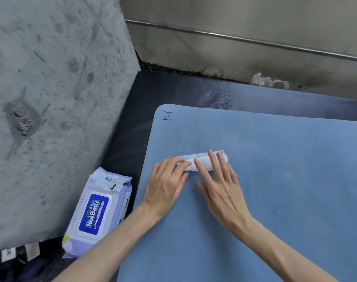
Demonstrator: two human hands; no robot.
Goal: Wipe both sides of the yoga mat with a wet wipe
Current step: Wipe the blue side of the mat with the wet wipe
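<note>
Mat (275,180) open to the right; pillar (51,98) & wipes pack (96,212) crowd left edge

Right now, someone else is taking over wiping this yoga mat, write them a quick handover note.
Left hand: fingertips pressing the left end of the folded wet wipe.
Right hand: straight fingers flat on its right part.
The wipe lies folded on the blue yoga mat, near the corner with a handwritten mark. The wipes pack sits left of the mat, lid closed.
Done: wipe out and folded.
Left: likely all the wiping, this side, then flip for the other.
</note>
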